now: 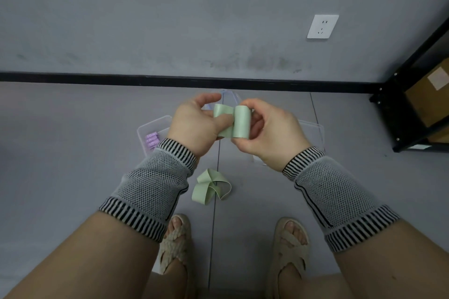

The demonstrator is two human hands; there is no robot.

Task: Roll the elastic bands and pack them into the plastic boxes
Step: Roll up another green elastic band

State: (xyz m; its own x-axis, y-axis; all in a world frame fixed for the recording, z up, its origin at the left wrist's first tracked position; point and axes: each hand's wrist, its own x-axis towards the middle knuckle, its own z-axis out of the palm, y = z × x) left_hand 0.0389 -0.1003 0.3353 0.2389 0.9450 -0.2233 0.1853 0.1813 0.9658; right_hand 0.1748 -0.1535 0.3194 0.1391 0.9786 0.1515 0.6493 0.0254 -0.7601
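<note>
A pale green elastic band (240,122) is held in the air between both hands, partly wound into a roll. My right hand (272,132) grips the rolled part, thumb on top. My left hand (196,124) pinches the band's loose end with thumb and fingers. A second green band (211,186) lies loosely folded on the floor below my hands. A clear plastic box (145,128) to the left holds purple rolled bands (151,140). Another clear box (313,131) sits on the right, mostly behind my right hand. A third clear box (230,97) shows behind my fingers.
I stand on a grey floor, my sandalled feet (175,240) near the bottom. A grey wall with a black skirting strip (97,77) and a white socket (322,26) is ahead. A black metal shelf (398,109) with cardboard cartons stands at the right.
</note>
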